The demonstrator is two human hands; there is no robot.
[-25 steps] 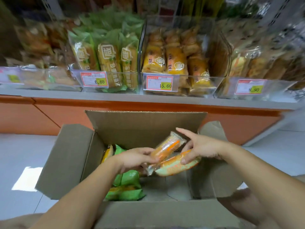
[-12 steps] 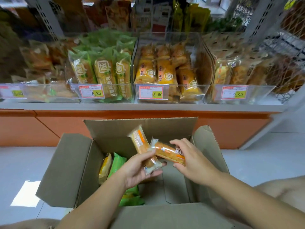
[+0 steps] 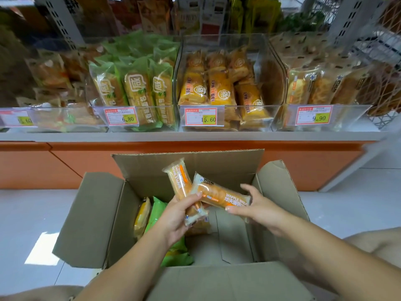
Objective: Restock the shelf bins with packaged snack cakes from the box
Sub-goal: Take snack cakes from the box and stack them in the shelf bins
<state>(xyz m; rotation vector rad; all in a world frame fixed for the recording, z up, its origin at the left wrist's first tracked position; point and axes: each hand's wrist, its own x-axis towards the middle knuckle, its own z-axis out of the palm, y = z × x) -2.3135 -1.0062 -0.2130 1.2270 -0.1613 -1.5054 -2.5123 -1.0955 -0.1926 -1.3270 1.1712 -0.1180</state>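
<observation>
An open cardboard box [image 3: 93, 216] stands on the floor below the shelf. Above it my left hand [image 3: 175, 218] grips one clear-wrapped waffle bread pack [image 3: 179, 181] that points up and away. My right hand [image 3: 258, 210] holds a second waffle bread pack [image 3: 219, 195] lying crosswise, its left end against the first. Green packs [image 3: 157, 211] and a yellow pack [image 3: 142, 216] lie in the box's left side. On the shelf stand clear bins: green packs [image 3: 134, 88], yellow cakes [image 3: 219, 88] and waffle bread [image 3: 321, 85].
Price tags [image 3: 203, 116] hang on the bin fronts. Another bin [image 3: 54, 83] of mixed packs sits at the far left. An orange base panel [image 3: 65, 161] runs under the shelf. A wire rack [image 3: 386, 68] stands at the right. The floor is white tile.
Both hands have lifted the two waffle bread packs out of the box and a little higher. The left pack now points upward. The view has tilted up toward the shelf.
</observation>
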